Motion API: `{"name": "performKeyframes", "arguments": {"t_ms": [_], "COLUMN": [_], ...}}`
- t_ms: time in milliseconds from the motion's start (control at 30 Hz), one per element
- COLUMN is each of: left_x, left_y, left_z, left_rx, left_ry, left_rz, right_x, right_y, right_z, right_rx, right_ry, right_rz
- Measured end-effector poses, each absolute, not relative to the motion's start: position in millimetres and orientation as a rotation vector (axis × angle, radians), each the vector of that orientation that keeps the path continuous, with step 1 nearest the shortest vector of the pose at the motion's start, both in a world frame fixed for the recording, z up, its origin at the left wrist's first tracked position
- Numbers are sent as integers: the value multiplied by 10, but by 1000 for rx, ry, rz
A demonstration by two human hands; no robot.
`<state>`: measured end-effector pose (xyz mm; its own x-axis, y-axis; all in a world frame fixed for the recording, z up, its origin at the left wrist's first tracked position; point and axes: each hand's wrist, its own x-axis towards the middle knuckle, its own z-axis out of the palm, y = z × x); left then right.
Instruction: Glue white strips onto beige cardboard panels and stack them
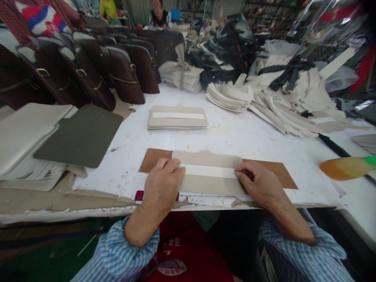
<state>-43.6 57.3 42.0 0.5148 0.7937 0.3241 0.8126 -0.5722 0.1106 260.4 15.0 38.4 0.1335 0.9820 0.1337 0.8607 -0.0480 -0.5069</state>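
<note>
A beige fabric-like panel (pixel 211 185) lies in front of me at the table's near edge. Along its middle runs a white strip (pixel 210 170). My left hand (pixel 163 184) is closed at the strip's left end, its fingers curled and pressed down on the panel. At the right end my right hand (pixel 258 181) pinches the same strip between thumb and fingertips. Brown leather-like pieces (pixel 268 172) stick out from under the panel on both sides. Beyond it is a stack of similar panels (pixel 178 116), the top one bearing a white strip.
Dark brown bags (pixel 123 74) stand in rows at the back left. Left of me are large beige sheets (pixel 26 129) and a dark grey board (pixel 80 137). Fabric strips (pixel 232 96) pile up at the back right. A bottle of amber liquid (pixel 340 168) lies at right.
</note>
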Motion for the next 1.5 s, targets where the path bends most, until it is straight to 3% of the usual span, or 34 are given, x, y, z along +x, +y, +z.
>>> {"name": "performKeyframes", "arguments": {"t_ms": [467,700,867,1167,1300,1500], "left_x": [-351,-348,-399,-473,-530,-599], "left_y": [474,445,434,429,449,457], "left_z": [561,633,558,414,368,262], "left_rx": [-2770,-2864,-2826,-2650,-2716,-2715], "left_ry": [-1127,-1168,-1077,-1174,-1189,-1263], "left_rz": [-299,-32,-134,-658,-730,-856], "right_x": [2410,2311,2285,2380,2546,2530], "right_y": [6,-126,-148,-159,-98,-54], "right_z": [675,574,538,407,418,359], "right_rx": [-2092,-2052,-2025,-1839,-1877,-1876], "right_ry": [-2291,-2404,-2372,-2232,-2110,-2009], "right_rz": [34,-83,-81,-104,-26,-169]}}
